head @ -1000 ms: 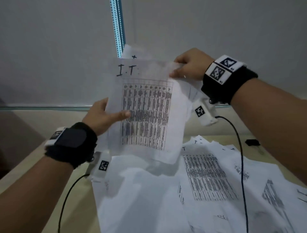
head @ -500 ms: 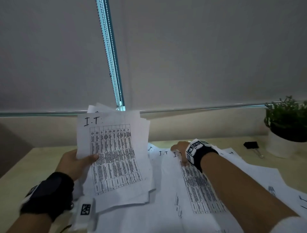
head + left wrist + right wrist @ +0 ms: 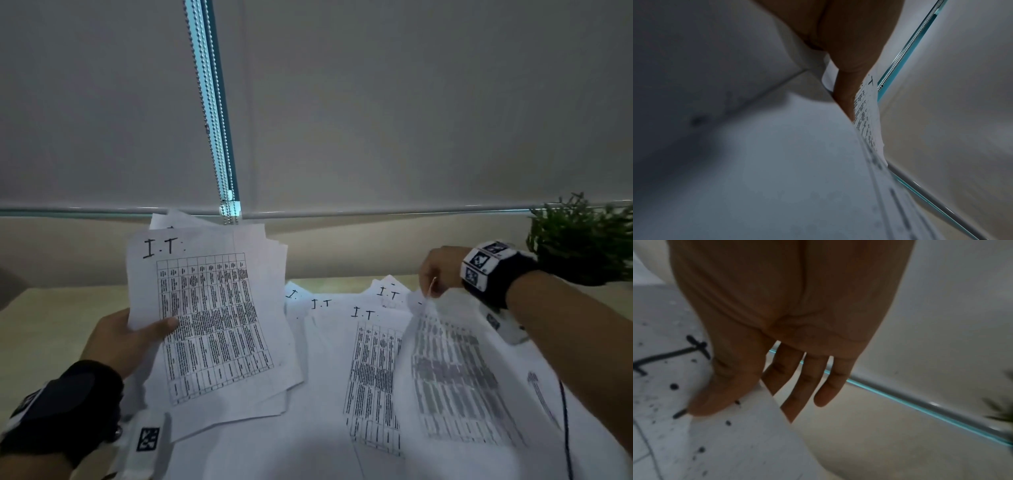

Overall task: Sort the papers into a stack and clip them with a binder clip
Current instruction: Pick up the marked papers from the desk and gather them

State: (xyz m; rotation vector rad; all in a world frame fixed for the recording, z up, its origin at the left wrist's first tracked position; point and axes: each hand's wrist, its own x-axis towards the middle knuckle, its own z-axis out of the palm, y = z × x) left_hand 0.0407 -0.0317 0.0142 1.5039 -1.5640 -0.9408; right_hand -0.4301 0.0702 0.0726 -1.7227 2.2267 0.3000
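Note:
My left hand [image 3: 150, 329] holds a stack of printed papers [image 3: 212, 318] marked "I.T", upright over the table's left side, with the thumb on the top sheet. In the left wrist view the thumb [image 3: 846, 91] presses on the stack [image 3: 867, 116]. My right hand [image 3: 432, 289] pinches the top edge of a single sheet [image 3: 452, 370], lifted off the pile and blurred. Seen from the right wrist, the right hand [image 3: 740, 395] has its thumb on that sheet [image 3: 735, 443] and its fingers behind it. Several loose papers [image 3: 370, 359] lie overlapping on the table. No binder clip shows.
The wooden table [image 3: 51, 325] runs to a wall under a grey roller blind with a bead chain [image 3: 219, 137]. A potted plant [image 3: 582, 240] stands at the back right, just behind my right wrist. A black cable [image 3: 567, 428] hangs from that wrist.
My right hand left the stack, went down to the loose papers, then shifted right and lifted one sheet by its top edge. My left hand lowered the stack.

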